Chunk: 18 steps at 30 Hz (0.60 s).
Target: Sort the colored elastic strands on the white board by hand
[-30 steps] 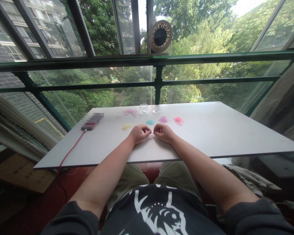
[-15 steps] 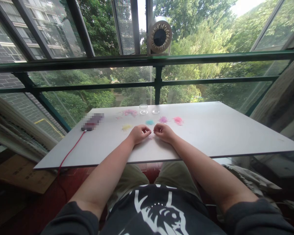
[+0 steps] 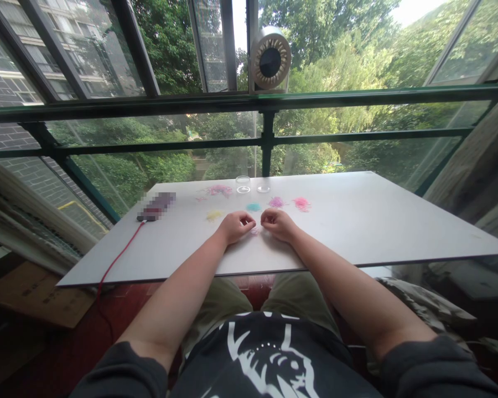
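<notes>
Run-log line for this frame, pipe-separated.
left hand: curled, hold unclear | right hand: curled, hold unclear | nearest both: small pink pile | beyond: teal pile

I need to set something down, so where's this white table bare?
Right of the coral pile, the table looks bare; so does the patch between red cable and left forearm. Crowded: just beyond left hand and right hand, with coloured piles.

Single cam here, worn on the head, so you're basically looking from the wearer's own viewpoint, forward and down. The dark shirt (image 3: 269, 354) is super close at the bottom edge, then the arms (image 3: 182, 290) lead out to the left hand (image 3: 237, 227) and right hand (image 3: 278, 225) mid-frame. Pretty wide too: white table (image 3: 369, 226), green railing (image 3: 357, 99), trees (image 3: 336, 61) up top.
</notes>
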### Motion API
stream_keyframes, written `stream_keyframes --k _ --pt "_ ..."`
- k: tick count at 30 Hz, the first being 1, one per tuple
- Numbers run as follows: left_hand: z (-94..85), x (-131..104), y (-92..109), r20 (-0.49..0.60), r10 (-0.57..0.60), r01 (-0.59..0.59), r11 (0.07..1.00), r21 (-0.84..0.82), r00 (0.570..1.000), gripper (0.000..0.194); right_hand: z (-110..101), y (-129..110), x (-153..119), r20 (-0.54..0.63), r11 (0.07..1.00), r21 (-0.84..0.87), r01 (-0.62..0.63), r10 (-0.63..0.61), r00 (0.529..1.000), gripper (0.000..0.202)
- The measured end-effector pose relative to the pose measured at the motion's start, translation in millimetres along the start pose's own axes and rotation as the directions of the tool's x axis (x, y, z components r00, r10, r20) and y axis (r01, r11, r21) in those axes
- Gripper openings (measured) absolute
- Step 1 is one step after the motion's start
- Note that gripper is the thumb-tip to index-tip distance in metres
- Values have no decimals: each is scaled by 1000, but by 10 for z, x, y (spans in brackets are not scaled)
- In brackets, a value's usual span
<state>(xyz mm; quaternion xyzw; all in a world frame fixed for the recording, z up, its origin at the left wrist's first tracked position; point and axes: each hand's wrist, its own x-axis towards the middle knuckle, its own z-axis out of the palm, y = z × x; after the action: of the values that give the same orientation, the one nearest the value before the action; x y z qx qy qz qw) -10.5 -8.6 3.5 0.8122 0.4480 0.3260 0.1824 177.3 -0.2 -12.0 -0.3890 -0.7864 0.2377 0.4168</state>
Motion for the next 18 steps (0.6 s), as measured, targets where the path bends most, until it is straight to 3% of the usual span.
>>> stream_keyframes --k 18 --pt "10 -3 -15 18 9 -9 1000 -10 1000 19 -5 -41 -10 28 999 19 -36 35 999 5"
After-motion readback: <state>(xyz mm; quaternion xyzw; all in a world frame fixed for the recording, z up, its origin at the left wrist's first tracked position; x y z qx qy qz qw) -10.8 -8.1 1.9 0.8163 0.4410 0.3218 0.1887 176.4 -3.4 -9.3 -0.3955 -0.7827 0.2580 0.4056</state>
